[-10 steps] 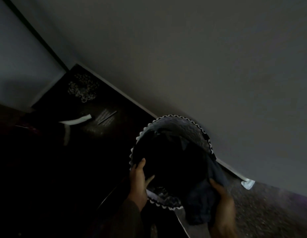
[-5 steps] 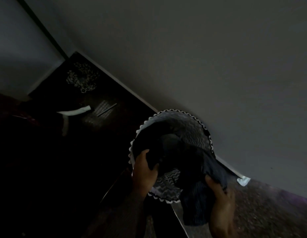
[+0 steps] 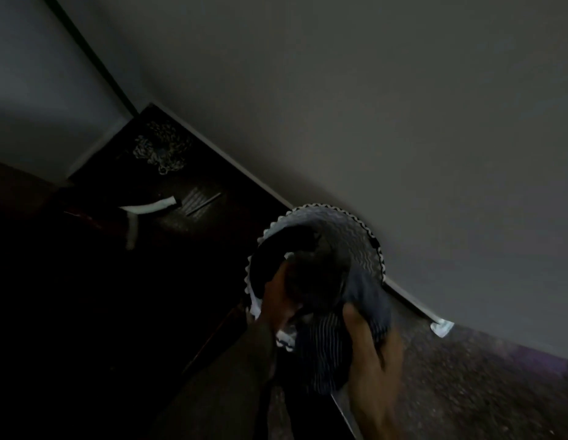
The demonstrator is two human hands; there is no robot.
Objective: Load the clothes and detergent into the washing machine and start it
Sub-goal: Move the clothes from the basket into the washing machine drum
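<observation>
The fingers (image 3: 354,317) of my right hand (image 3: 368,354) are curling round the clothes (image 3: 320,281), thumb pressing on top, and the left hand (image 3: 276,300) is clutching the same bundle from its nine o'clock side, though the dimness is hiding how its fingertips are lying. I am counting two hands, one laundry basket (image 3: 355,219) and one bundle of clothes, all sitting at about five o'clock of the view. The bundle is bulging over the basket's near rim, and I am making out three fabrics in it: a black piece, a pinstriped piece (image 3: 324,354) hanging at six o'clock of the basket, and a blue-grey piece (image 3: 370,293) at four o'clock. The basket is standing against the wall (image 3: 403,122) on a speckled floor (image 3: 485,379). On the dark surface (image 3: 231,223) towards ten o'clock I am counting one white strip (image 3: 150,207), one thin rod (image 3: 204,203) just beside it and one chain-like heap (image 3: 162,149) farther back. One white scrap (image 3: 441,328) is lying at the foot of the wall at three o'clock of the basket. Against half a second ago, the hands are drawing closer together, the bundle is riding higher, and it is now covering the zigzag lining that was showing between them.
</observation>
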